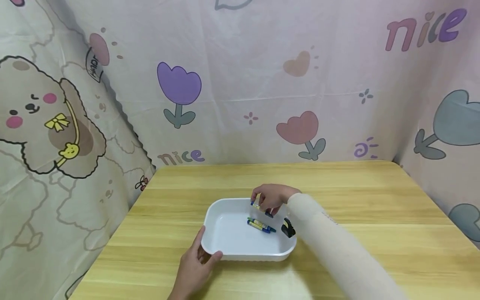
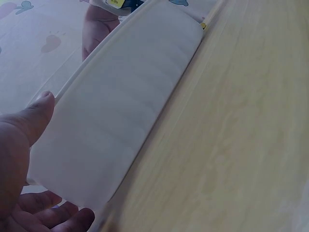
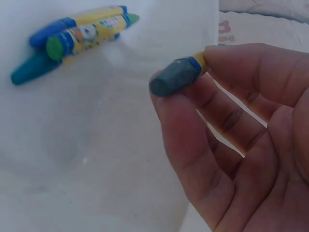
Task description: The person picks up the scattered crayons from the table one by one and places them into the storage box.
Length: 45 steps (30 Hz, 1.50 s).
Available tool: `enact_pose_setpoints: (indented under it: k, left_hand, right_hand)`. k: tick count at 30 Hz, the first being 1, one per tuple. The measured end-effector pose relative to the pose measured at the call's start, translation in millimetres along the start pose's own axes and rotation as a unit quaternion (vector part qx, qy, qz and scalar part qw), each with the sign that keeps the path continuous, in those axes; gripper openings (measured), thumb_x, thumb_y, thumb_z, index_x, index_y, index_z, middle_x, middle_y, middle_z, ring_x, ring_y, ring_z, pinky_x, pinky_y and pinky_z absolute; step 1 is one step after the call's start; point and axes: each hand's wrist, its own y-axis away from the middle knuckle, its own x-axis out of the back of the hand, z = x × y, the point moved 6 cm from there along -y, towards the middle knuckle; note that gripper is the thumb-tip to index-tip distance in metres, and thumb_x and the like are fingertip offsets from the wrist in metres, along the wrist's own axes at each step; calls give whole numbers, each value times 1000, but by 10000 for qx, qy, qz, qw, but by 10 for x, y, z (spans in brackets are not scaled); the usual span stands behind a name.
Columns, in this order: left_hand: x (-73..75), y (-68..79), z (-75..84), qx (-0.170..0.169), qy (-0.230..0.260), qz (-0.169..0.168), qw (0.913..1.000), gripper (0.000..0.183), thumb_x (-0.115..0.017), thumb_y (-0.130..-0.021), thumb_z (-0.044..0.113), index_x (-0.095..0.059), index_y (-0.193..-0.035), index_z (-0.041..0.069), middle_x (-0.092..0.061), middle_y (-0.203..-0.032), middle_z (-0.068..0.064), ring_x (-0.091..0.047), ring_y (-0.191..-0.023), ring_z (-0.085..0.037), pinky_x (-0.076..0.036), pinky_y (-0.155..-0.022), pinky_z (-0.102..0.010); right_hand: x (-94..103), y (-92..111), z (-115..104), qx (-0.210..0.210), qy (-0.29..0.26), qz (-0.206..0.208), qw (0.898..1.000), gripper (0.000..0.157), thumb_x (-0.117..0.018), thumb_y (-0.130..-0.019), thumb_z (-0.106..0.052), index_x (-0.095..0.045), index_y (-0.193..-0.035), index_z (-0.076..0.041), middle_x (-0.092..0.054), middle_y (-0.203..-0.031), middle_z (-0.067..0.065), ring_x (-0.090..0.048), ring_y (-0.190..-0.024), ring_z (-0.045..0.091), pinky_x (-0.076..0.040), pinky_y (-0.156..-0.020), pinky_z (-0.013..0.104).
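Observation:
A white plastic tray point(image 1: 228, 233) stands on the wooden table. My left hand point(image 1: 193, 266) grips its near left corner; in the left wrist view the thumb lies at the rim and the fingers bend below the tray's side wall point(image 2: 116, 106). Over the tray's far right part, my right hand point(image 1: 273, 196) pinches a crayon point(image 3: 176, 77) between thumb and fingers. That crayon has a dark grey-green end and a blue and yellow wrapper. Several crayons point(image 3: 94, 35) with blue, green and teal ends lie bunched together on the tray floor below.
The wooden table point(image 1: 375, 233) extends around the tray on all sides. A patterned cloth point(image 1: 232, 83) hangs behind it and at both sides. A black device point(image 1: 288, 229) sits at the right wrist, beside the cream sleeve point(image 1: 337, 250).

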Motion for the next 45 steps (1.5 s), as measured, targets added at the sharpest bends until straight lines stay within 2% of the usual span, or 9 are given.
enact_pose_setpoints:
  k: [5, 11, 23, 29, 35, 40, 45]
  left_hand:
    - [28, 8, 0, 99, 9, 3, 10000, 86, -74, -87, 29, -25, -151, 0, -47, -135, -33, -57, -116, -42, -54, -90, -37]
    - [15, 10, 41, 64, 75, -88, 9999, 86, -74, -88, 27, -23, -152, -1, -46, -135, -35, -56, -116, -42, -54, -91, -37]
    - [-8, 13, 5, 149, -29, -82, 9999, 87, -74, -88, 30, -24, -152, 0, -46, -136, -33, -56, -117, -42, -54, -91, -37]
    - [-2, -9, -18, 155, -83, -56, 9998, 88, -74, -87, 31, -23, -152, 0, -44, -138, -33, -55, -118, -43, -53, -93, -39]
    - [-4, -10, 12, 62, -31, -69, 10000, 87, -74, -87, 28, -23, -152, 0, -45, -137, -33, -55, -118, -42, -53, -93, -38]
    - [-2, -12, 26, 62, -17, -52, 10000, 87, -75, -87, 29, -24, -152, 0, -45, -138, -32, -55, -119, -41, -52, -93, -38]
    - [7, -21, 24, 117, -137, -36, 9998, 88, -75, -86, 31, -24, -152, 1, -44, -139, -31, -55, -119, -41, -51, -94, -37]
  right_hand:
    - [-126, -42, -44, -27, 9, -152, 9999, 29, -68, -89, -3, -64, -114, -18, -58, -98, 7, -60, -79, 22, -61, -65, 31]
    - [-238, -52, -53, -75, 96, -274, 9996, 29, -68, -88, -1, -64, -109, -20, -59, -96, 7, -62, -77, 21, -60, -64, 30]
    - [-361, -84, 11, -173, 137, -337, 9992, 29, -68, -87, 1, -64, -107, -20, -60, -91, 7, -61, -72, 20, -59, -64, 31]
    - [-319, -72, 0, -245, 107, -349, 9990, 32, -66, -87, 2, -64, -112, -18, -60, -88, 9, -60, -73, 21, -59, -66, 32]
    - [-247, -23, 8, -327, 89, -214, 9992, 28, -69, -87, -5, -65, -111, -18, -61, -91, 7, -62, -77, 21, -59, -67, 31]
    - [-127, 24, 19, -281, 165, -107, 9994, 24, -66, -91, -9, -64, -113, -17, -60, -97, 5, -62, -80, 20, -60, -66, 30]
    - [33, 91, 22, -131, 142, -22, 9998, 25, -64, -94, -10, -62, -119, -11, -62, -97, 8, -63, -80, 21, -61, -65, 31]
